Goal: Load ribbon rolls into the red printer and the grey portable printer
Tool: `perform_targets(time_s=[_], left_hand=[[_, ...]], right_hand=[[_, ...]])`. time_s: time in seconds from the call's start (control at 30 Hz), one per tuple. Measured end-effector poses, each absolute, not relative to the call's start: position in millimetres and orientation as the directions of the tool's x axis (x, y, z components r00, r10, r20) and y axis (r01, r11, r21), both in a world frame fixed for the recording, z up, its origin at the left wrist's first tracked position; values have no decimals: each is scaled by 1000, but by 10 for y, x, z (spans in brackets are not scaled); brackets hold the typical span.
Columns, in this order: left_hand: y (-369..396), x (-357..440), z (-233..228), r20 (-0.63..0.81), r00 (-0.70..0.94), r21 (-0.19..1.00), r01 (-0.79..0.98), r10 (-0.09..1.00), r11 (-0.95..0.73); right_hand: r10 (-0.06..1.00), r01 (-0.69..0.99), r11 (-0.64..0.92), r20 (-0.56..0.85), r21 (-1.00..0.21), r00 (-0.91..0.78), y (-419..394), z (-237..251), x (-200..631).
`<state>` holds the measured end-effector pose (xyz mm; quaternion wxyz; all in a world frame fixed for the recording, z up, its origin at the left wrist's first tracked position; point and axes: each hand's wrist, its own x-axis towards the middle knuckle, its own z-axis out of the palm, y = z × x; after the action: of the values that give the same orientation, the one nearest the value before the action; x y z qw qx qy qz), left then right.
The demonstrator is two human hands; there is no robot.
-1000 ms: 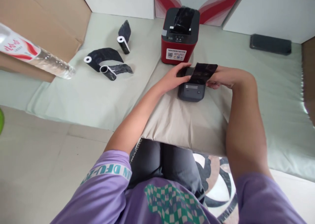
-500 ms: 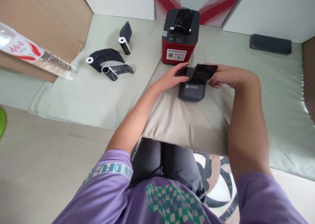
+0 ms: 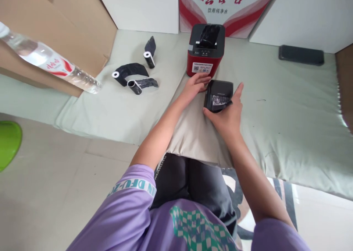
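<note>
A small black portable printer [image 3: 223, 87] is on the cloth just in front of the red printer, with a dark, streaky patterned patch on its near part. My right hand [image 3: 231, 119] grips it from the near right, thumb at the near left corner and fingers along the right side. My left hand [image 3: 194, 88] rests at its far left edge, fingers stretched out and lying against its side. The red printer [image 3: 202, 64] has a black top with a dark strip of paper coming out.
To the left lie several partly unrolled dark paper rolls [image 3: 150, 61]. Beyond them a clear water bottle [image 3: 59, 65] slants beside a cardboard box [image 3: 79, 34]. A dark oblong case [image 3: 301, 55] lies at the back right. White panels and a printed carton [image 3: 228, 8] stand behind.
The raised dark flap on the small printer is down, and a different face shows. My right hand has come around from the far right to its near right corner. The view has shifted slightly.
</note>
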<state>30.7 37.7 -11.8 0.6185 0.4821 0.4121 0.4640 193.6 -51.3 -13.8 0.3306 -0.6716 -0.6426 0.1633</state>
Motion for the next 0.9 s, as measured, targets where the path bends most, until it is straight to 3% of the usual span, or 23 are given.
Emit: perform_targets(time_s=[0.3,0.53,0.73,0.8,0.9], left_hand=[[327,320,-40,-81,166,972,-207,983,115],[377,308,-45,-57,44,976,-208,997,65],[455,210,-44,13,-250,986,-161,968,-55],[514,163,-58,73,-349,984,-127,934,-125],[686,92,-73,142,-417,970,-123,898,-211]], right_hand=[[848,706,90,426,-702,315,95,-188,2250],[849,668,-268,158,-694,505,806,116,2255],[848,667,-322,108,-672,519,888,117,2274],[824,677,-259,208,-689,527,796,128,2296],[806,726,81,473,-683,355,690,74,2277]])
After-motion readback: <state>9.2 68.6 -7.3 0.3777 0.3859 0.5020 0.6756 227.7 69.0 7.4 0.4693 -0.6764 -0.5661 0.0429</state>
